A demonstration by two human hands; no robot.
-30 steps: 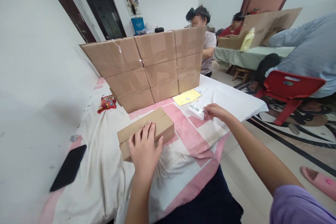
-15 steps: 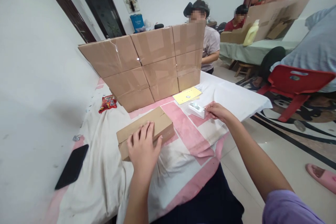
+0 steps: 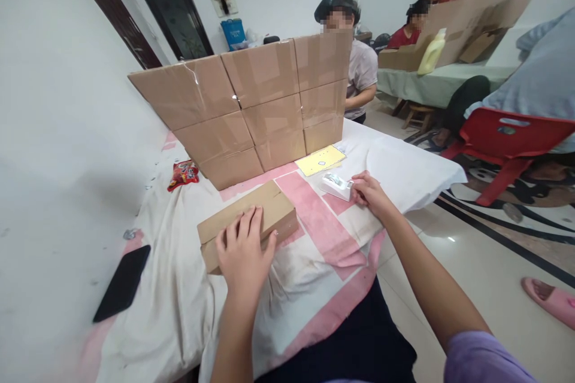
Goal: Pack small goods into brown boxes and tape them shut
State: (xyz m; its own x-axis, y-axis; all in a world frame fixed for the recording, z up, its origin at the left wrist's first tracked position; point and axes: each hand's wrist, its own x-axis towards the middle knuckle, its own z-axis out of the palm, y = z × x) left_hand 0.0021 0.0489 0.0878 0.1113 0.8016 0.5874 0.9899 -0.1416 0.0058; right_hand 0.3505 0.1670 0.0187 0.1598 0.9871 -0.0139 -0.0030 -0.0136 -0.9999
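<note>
A closed brown cardboard box (image 3: 269, 202) lies on the cloth-covered table in front of me. My left hand (image 3: 245, 242) rests on it with spread fingers on the top face and the thumb by the near side. To the right stands a small white tape dispenser (image 3: 336, 187) with a clear roll in it. My right hand (image 3: 366, 190) has its fingers closed at the dispenser's right end. Whether a tape end is pinched there is too small to make out. Just behind the dispenser lies a yellow sheet (image 3: 321, 160) with small drawn marks.
A tall partition of taped cardboard (image 3: 269, 102) stands across the table; a person (image 3: 362, 75) sits behind it. A red snack packet (image 3: 183, 175) and a black phone (image 3: 122, 283) lie left. Beyond the right edge are a red chair (image 3: 516, 143) and other people.
My right hand has shifted slightly, its fingers now closer against the dispenser's right end. My left hand and the box stay in place. The view has moved a little.
</note>
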